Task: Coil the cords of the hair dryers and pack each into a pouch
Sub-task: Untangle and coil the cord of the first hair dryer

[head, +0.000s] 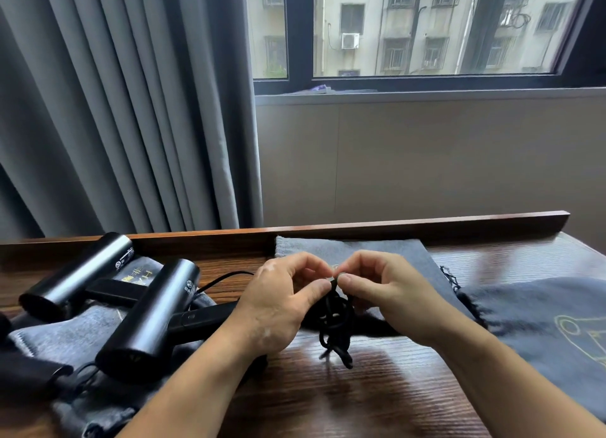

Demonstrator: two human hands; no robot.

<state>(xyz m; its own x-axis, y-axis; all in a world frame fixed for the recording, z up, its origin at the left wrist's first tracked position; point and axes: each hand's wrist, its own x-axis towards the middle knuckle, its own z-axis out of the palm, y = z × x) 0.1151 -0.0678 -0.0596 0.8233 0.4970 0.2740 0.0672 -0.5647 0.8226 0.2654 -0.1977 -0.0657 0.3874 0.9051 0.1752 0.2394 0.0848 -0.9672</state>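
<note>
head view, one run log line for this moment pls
step: coiling cord | left hand: pinching cord bundle top | right hand: pinching same spot | hair dryers: lying left, unpacked | pouch: right, flat

Little here can be read. The far black cylindrical hair dryer (78, 273) carries small white print and a round white mark near its rear end, too small to make out. The near black cylindrical hair dryer (149, 316), just right of it, bears a similar round white mark and tiny print by its rear rim, also illegible. Between their rear ends, a dark grey fabric pouch (141, 270) shows gold characters, partly hidden and unreadable. Well to the right of the near dryer, another grey fabric pouch (551, 332) bears a gold outline emblem without legible lettering.
</note>
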